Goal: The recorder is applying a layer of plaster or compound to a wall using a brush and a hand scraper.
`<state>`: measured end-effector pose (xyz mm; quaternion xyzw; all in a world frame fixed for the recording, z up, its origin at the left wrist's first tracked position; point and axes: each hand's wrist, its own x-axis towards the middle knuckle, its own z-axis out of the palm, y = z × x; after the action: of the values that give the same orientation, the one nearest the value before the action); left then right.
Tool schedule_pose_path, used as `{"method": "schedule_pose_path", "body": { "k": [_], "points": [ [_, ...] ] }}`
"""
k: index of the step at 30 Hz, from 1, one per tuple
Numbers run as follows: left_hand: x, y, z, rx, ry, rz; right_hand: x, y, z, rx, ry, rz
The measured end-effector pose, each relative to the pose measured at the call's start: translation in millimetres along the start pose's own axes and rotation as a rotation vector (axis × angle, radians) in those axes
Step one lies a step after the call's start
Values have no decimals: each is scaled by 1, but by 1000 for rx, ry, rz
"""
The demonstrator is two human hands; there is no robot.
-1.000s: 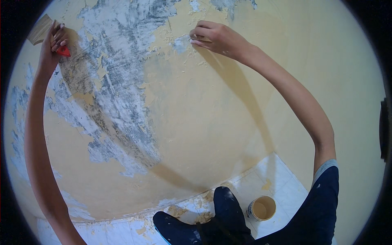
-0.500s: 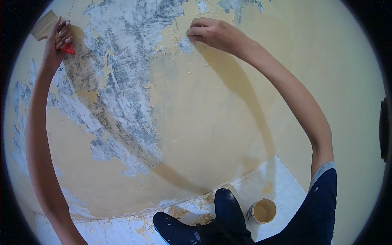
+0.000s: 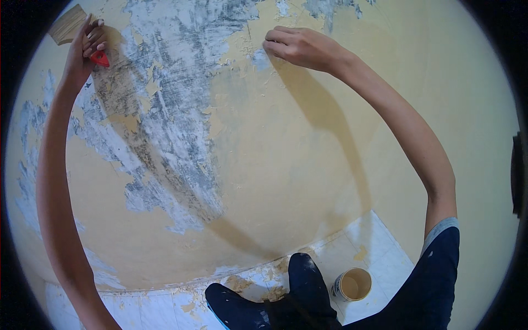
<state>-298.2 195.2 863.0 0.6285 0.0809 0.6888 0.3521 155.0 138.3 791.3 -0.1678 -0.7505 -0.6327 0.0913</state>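
Observation:
At the upper left, my left hand (image 3: 88,47) is closed around a putty knife with a broad, tan-streaked blade (image 3: 69,25) and a red handle end (image 3: 100,59). The blade points up and left, beside the wall (image 3: 264,159). My right hand (image 3: 300,47) is at the upper middle, its fingers bent together at the wall beside a small bare bluish patch (image 3: 259,59). Whatever its fingertips pinch, if anything, is hidden. Between the hands, a large scraped area (image 3: 176,82) shows white and grey under the ragged yellow paint.
A round tub (image 3: 355,284) stands on the white tiled floor (image 3: 379,247), right of my dark shoes (image 3: 305,275). Paint flakes (image 3: 239,283) lie along the foot of the wall. At the far right edge is a dark object (image 3: 517,175).
Both hands have shifted slightly right in the picture, the left one also slightly up. The putty knife stays in my left hand. The scraped area looks the same.

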Motion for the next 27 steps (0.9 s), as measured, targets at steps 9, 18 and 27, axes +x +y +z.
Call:
{"method": "schedule_pose_path", "body": {
  "k": [9, 18, 27],
  "points": [
    [0, 0, 0, -30, -28, -16, 12, -3, 4, -63, -27, 14],
    [13, -1, -22, -58, -161, -15, 11, -1, 3, 352, 46, 353],
    [34, -5, -52, -187, -652, -78, -1, 2, 2, 231, 104, 157]
  ]
}}
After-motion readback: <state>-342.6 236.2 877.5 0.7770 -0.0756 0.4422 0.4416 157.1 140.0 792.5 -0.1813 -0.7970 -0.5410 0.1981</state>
